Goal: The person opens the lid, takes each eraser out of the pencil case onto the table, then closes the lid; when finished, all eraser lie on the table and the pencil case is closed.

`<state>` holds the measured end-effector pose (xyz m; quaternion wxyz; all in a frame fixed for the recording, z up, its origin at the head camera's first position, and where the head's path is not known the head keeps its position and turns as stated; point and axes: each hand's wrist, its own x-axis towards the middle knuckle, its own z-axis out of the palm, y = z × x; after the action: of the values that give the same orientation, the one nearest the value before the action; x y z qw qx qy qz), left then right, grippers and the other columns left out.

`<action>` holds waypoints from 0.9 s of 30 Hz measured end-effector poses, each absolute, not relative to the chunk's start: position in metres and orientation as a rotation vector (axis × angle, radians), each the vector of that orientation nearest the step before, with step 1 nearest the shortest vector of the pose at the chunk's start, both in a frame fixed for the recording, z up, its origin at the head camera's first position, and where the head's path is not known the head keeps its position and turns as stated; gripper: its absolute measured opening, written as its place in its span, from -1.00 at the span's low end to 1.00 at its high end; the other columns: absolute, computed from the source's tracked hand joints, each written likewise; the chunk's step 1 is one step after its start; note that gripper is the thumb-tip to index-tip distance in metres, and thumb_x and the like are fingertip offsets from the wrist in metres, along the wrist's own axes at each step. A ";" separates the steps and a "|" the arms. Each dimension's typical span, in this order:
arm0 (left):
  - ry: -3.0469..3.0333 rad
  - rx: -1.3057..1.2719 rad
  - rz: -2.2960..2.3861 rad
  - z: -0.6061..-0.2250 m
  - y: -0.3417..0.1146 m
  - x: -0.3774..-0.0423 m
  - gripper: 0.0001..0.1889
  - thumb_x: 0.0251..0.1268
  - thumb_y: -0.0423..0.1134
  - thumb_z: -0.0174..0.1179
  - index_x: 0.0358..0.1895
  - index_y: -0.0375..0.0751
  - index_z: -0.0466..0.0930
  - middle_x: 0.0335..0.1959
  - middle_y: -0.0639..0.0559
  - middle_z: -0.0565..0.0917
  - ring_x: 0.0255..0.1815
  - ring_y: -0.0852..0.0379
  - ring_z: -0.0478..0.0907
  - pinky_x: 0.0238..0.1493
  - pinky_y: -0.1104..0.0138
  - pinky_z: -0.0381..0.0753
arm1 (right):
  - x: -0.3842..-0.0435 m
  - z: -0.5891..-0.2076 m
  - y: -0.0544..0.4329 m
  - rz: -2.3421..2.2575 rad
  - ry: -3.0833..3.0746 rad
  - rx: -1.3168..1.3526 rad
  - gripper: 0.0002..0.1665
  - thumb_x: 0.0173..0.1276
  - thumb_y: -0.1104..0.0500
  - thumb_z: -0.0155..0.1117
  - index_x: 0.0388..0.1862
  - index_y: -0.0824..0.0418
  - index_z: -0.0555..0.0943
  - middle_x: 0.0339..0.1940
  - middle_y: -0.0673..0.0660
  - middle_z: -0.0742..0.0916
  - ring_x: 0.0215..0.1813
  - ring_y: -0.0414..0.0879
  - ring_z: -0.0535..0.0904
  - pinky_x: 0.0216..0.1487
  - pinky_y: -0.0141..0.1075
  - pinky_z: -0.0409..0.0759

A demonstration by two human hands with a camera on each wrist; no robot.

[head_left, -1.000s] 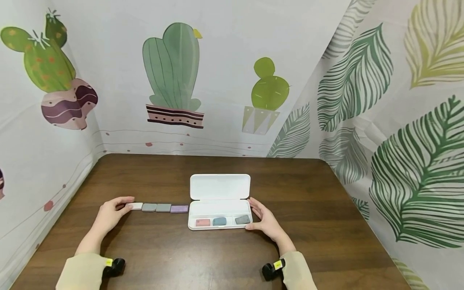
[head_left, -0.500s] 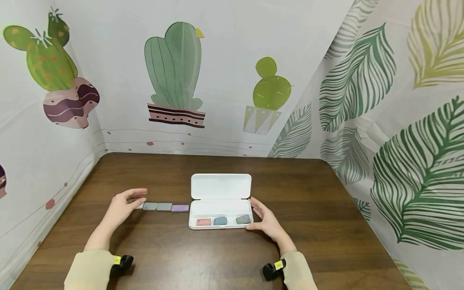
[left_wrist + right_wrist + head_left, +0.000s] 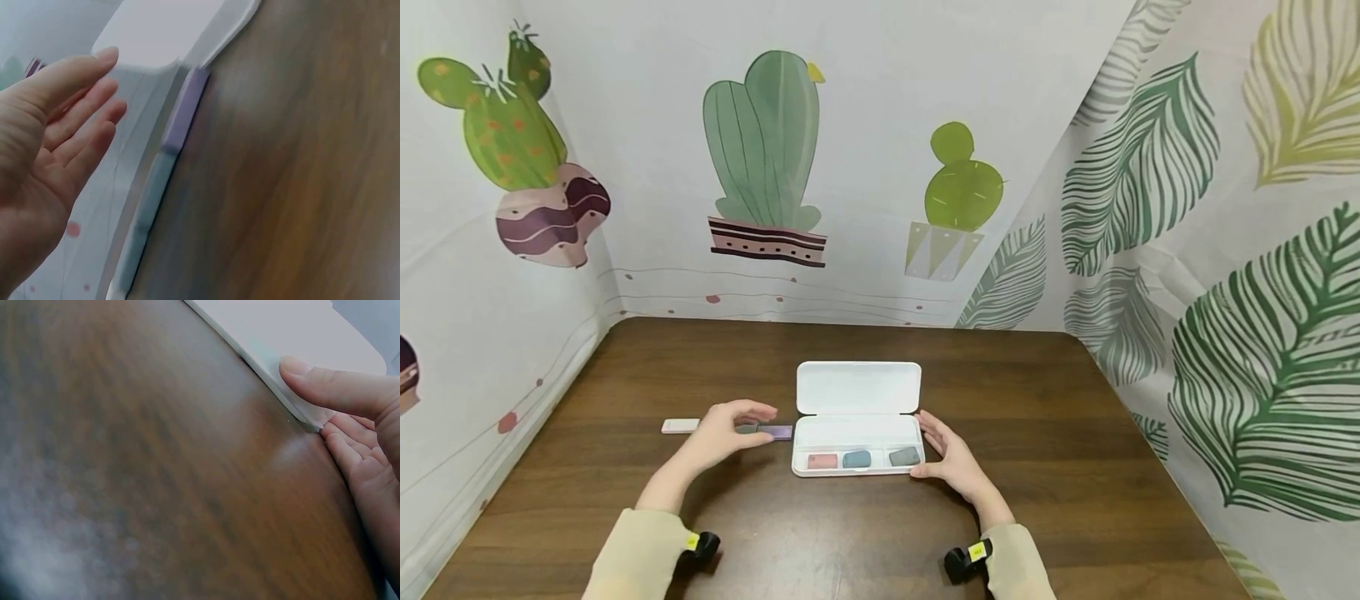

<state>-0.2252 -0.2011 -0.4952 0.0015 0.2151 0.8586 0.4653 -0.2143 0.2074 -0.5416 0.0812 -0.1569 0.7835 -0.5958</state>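
Observation:
My left hand (image 3: 718,433) hovers over a row of small eraser-like blocks, fingers extended and thumb apart, holding nothing. From the row, a white block (image 3: 680,426) shows on the left and a purple block (image 3: 782,432) on the right; the hand largely hides two grey-green blocks (image 3: 156,181) between them. The purple block's end lies close to an open white pencil case (image 3: 858,387). With its thumb at the front corner and fingers along the right side, my right hand (image 3: 957,467) holds the case. Inside sit a pink block (image 3: 822,461), a blue block (image 3: 857,459) and a grey block (image 3: 904,456).
The brown wooden table (image 3: 827,533) carries all of this. Behind it and along both sides hangs a white cloth (image 3: 865,167) printed with cacti and leaves. A black wrist camera (image 3: 703,547) is strapped on the left sleeve.
My left hand has let go of the white block and moved right along the row, up to the purple block. The white block stays at the row's left end. My right hand has not moved.

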 end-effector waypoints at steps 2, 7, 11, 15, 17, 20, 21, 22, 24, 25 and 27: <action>2.648 0.726 1.463 -0.497 -0.191 -0.226 -0.62 0.10 -0.24 0.44 -0.02 -0.32 0.66 -0.11 -0.14 0.75 -0.07 -0.04 0.69 0.03 0.26 0.64 | -0.214 -0.542 0.207 -1.781 2.342 -0.458 0.16 -0.01 0.40 0.56 0.50 0.46 0.09 0.49 0.41 0.32 0.52 0.26 0.18 0.47 -0.18 0.21; 2.571 0.829 1.409 -0.500 -0.170 -0.228 -0.68 0.11 -0.26 0.43 -0.08 -0.35 0.69 -0.15 -0.14 0.76 -0.13 0.01 0.71 -0.04 0.34 0.66 | -0.214 -0.544 0.207 -1.791 2.334 -0.439 0.17 -0.02 0.41 0.56 0.50 0.46 0.09 0.48 0.41 0.32 0.52 0.26 0.18 0.48 -0.20 0.20; 2.565 0.870 1.334 -0.502 -0.158 -0.227 -0.71 0.12 -0.29 0.41 -0.10 -0.33 0.71 -0.16 -0.11 0.77 -0.13 0.03 0.72 -0.03 0.34 0.66 | -0.214 -0.543 0.207 -1.785 2.338 -0.421 0.18 -0.04 0.40 0.57 0.51 0.44 0.09 0.49 0.37 0.34 0.52 0.23 0.19 0.45 -0.37 0.25; 2.537 0.900 1.283 -0.501 -0.149 -0.226 -0.70 0.12 -0.30 0.40 -0.07 -0.35 0.70 -0.13 -0.13 0.76 -0.09 -0.03 0.71 -0.01 0.30 0.66 | -0.214 -0.543 0.206 -1.788 2.338 -0.420 0.18 -0.04 0.40 0.57 0.50 0.44 0.10 0.49 0.37 0.34 0.52 0.23 0.19 0.45 -0.38 0.25; 2.546 0.896 1.268 -0.500 -0.145 -0.225 -0.69 0.11 -0.30 0.41 -0.07 -0.34 0.71 -0.12 -0.12 0.76 -0.09 -0.05 0.71 -0.03 0.30 0.67 | -0.215 -0.543 0.206 -1.793 2.335 -0.430 0.17 -0.04 0.40 0.57 0.50 0.45 0.10 0.48 0.39 0.33 0.52 0.25 0.19 0.47 -0.29 0.24; 2.600 0.890 1.247 -0.499 -0.141 -0.223 -0.69 0.08 -0.29 0.42 -0.08 -0.31 0.72 -0.12 -0.09 0.76 -0.10 -0.04 0.70 -0.06 0.29 0.66 | -0.215 -0.542 0.206 -1.799 2.329 -0.448 0.17 -0.03 0.40 0.56 0.50 0.47 0.09 0.48 0.41 0.32 0.52 0.26 0.18 0.48 -0.16 0.19; 2.618 0.887 1.242 -0.499 -0.140 -0.222 -0.69 0.08 -0.28 0.43 -0.09 -0.30 0.73 -0.13 -0.08 0.77 -0.10 -0.03 0.70 -0.07 0.29 0.66 | -0.215 -0.542 0.206 -1.801 2.325 -0.452 0.17 -0.02 0.40 0.56 0.50 0.47 0.09 0.48 0.41 0.32 0.52 0.26 0.18 0.48 -0.13 0.18; 2.631 0.883 1.239 -0.499 -0.139 -0.221 -0.69 0.08 -0.27 0.43 -0.09 -0.29 0.73 -0.14 -0.06 0.77 -0.11 -0.01 0.70 -0.08 0.29 0.66 | -0.215 -0.542 0.207 -1.803 2.322 -0.455 0.17 -0.02 0.40 0.56 0.50 0.47 0.08 0.48 0.42 0.31 0.52 0.27 0.17 0.48 -0.12 0.17; 2.638 0.889 1.234 -0.499 -0.137 -0.220 -0.70 0.09 -0.23 0.43 -0.09 -0.28 0.73 -0.15 -0.04 0.77 -0.12 0.03 0.69 -0.07 0.29 0.66 | -0.214 -0.542 0.207 -1.806 2.320 -0.462 0.16 -0.02 0.41 0.55 0.50 0.48 0.08 0.48 0.43 0.31 0.52 0.28 0.17 0.48 -0.09 0.16; 2.633 0.889 1.234 -0.500 -0.137 -0.219 -0.70 0.10 -0.22 0.43 -0.10 -0.27 0.74 -0.15 -0.03 0.77 -0.12 0.05 0.69 -0.08 0.30 0.66 | -0.214 -0.542 0.207 -1.806 2.321 -0.464 0.16 -0.01 0.41 0.55 0.50 0.48 0.08 0.48 0.43 0.31 0.52 0.28 0.17 0.48 -0.09 0.16; 2.620 0.894 1.235 -0.500 -0.135 -0.218 -0.70 0.12 -0.20 0.42 -0.10 -0.27 0.74 -0.16 -0.03 0.77 -0.13 0.07 0.70 -0.09 0.32 0.66 | -0.214 -0.542 0.207 -1.802 2.324 -0.464 0.16 -0.01 0.41 0.55 0.50 0.48 0.08 0.48 0.43 0.31 0.52 0.28 0.17 0.48 -0.09 0.16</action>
<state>-0.2181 -0.1355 -0.5003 0.0552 0.2946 0.8630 0.4068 -0.2143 0.2074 -0.5424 0.0821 -0.1554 0.7780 -0.6032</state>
